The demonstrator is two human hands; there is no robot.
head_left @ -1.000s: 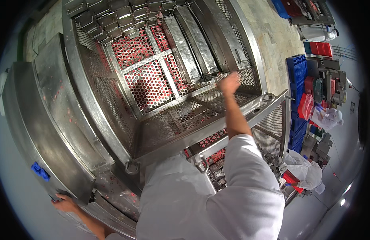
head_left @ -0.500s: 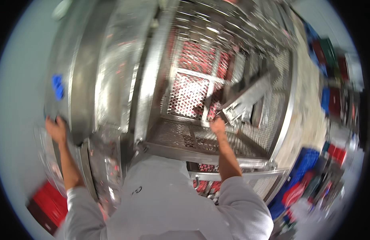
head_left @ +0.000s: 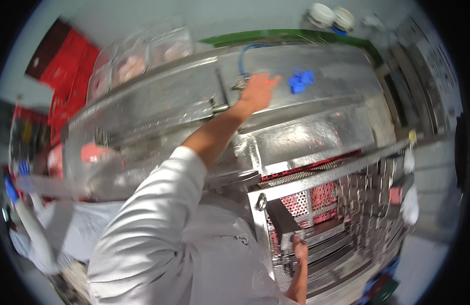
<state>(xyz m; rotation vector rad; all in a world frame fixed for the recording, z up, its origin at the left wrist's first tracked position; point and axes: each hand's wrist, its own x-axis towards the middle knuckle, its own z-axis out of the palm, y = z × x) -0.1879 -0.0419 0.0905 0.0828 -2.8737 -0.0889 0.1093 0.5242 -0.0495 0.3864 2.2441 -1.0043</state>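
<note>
My left hand (head_left: pixel 258 92) reaches out over the steel worktop (head_left: pixel 336 58), palm down and slightly blurred, with the thumb out to the side and nothing visible in it. Just left of it lies a metal fitting (head_left: pixel 239 83) on a blue hose (head_left: pixel 243 57). To its right is a crumpled blue bundle (head_left: pixel 300 81) that looks like gloves. My right hand (head_left: pixel 299 247) is closed on the near end of a long, box-shaped metal piece (head_left: pixel 283 218). That piece slants inside a metal cage (head_left: pixel 316 183) with perforated walls. Similar long metal pieces (head_left: pixel 329 254) lie beside it.
On the left, a co-worker in white with blue gloves (head_left: pixel 11 189) stands close by. Red crates (head_left: pixel 67 71) are stacked at the far left. Clear tubs (head_left: pixel 130 66) of pale pink contents line the worktop's back edge. White containers (head_left: pixel 321 15) stand at the far right.
My view has swung left, so the cage now sits at lower right. My left hand has moved along the worktop to beside the hose fitting. My right hand stays at the metal piece.
</note>
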